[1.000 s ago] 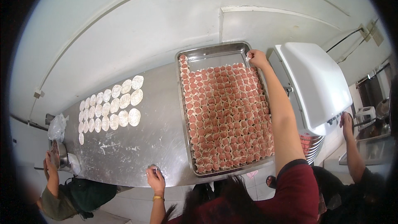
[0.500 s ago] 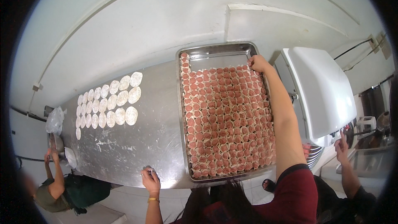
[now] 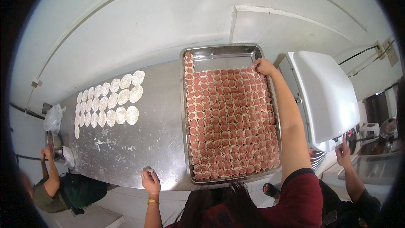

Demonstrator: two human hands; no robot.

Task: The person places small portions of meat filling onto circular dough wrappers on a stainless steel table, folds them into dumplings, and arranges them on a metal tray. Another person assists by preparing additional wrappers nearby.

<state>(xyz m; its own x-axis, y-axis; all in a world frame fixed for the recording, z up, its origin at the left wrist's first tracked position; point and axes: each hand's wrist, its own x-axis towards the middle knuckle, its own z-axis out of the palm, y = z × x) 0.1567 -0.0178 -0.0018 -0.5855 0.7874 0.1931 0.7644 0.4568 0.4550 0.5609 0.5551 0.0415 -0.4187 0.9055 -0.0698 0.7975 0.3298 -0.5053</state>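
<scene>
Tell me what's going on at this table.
The person's right hand is at the far right corner of a metal tray, by the farthest full row of dumplings topped with reddish filling; whether it holds anything is unclear. Dumplings cover most of the tray, leaving a bare stretch at the far end. The left hand is at the table's near edge, left of the tray. Flat dough rounds lie in rows farther left.

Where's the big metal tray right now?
In the head view, the metal tray lies right of centre on the steel table, between the round dough wrappers and the white appliance, with the right hand near its far right corner.
</scene>
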